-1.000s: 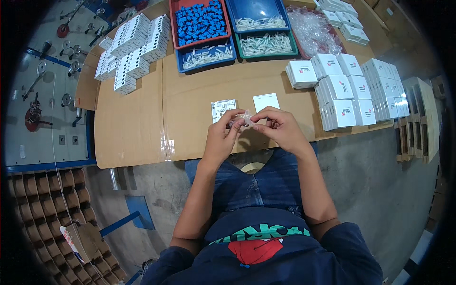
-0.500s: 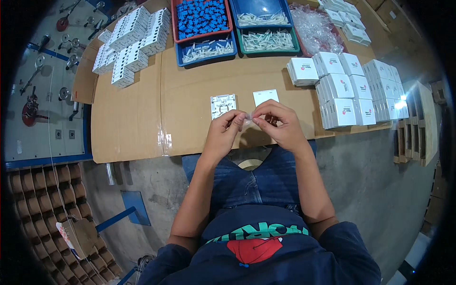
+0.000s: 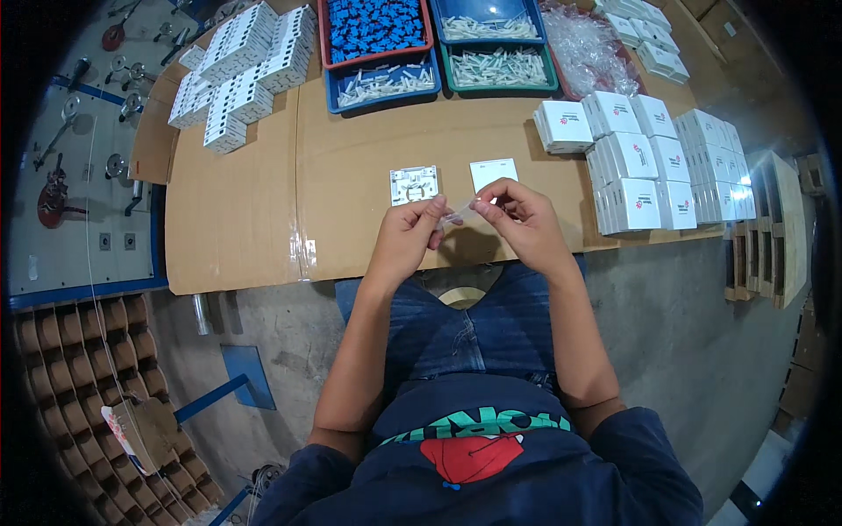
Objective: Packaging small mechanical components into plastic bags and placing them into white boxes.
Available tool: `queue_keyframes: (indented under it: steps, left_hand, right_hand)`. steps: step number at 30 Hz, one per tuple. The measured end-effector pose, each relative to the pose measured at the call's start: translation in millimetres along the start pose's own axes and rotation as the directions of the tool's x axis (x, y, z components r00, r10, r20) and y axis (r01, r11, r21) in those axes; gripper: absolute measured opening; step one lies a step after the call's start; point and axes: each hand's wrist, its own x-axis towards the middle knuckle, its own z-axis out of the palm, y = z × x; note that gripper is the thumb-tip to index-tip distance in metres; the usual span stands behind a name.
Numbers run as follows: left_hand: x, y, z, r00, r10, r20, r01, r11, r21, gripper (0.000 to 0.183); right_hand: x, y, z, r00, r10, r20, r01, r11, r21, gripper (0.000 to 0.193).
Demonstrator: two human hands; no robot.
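A small clear plastic bag (image 3: 460,214) is stretched between my two hands above the table's front edge. My left hand (image 3: 405,238) pinches one end of it between thumb and fingers. The other end is pinched by my right hand (image 3: 528,226), whose fingers are curled. Whether anything lies inside the bag is too small to tell. Just beyond my left hand a white square frame with cut-outs and fittings (image 3: 414,185) lies on the cardboard. A plain white square plate (image 3: 492,173) lies beyond my right hand, partly covered by its fingers.
Cardboard (image 3: 232,219) covers the table. At the back stand a red tray of blue parts (image 3: 375,31), blue and green trays of pale plugs (image 3: 498,68), and a heap of clear bags (image 3: 589,53). White boxes are stacked left (image 3: 237,96) and white plates right (image 3: 631,158).
My hands have moved apart, drawing the clear plastic bag out between them. The left fingers have shifted their hold. The frame and the plate lie where they were.
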Motion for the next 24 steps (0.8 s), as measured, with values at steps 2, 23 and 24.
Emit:
queue_keyframes:
  steps: [2, 23, 24]
  left_hand:
    - [1.1, 1.2, 5.6, 0.99, 0.102, -0.099, -0.1, 0.994, 0.034, 0.041]
    - [3.2, 6.2, 10.5, 0.989, -0.048, 0.139, 0.087, 0.954, -0.287, 0.047]
    - [3.1, 7.3, 10.5, 0.988, -0.065, 0.141, 0.104, 0.95, -0.296, 0.048]
  right_hand:
    - [-0.1, -0.9, 1.1, 1.0, 0.019, -0.007, -0.019, 0.999, 0.048, 0.012]
    - [-2.0, -14.4, 7.2, 0.993, -0.05, 0.104, 0.056, 0.997, -0.057, 0.024]
    - [-2.3, -16.2, 7.8, 0.994, -0.051, 0.1, 0.058, 0.996, -0.065, 0.025]
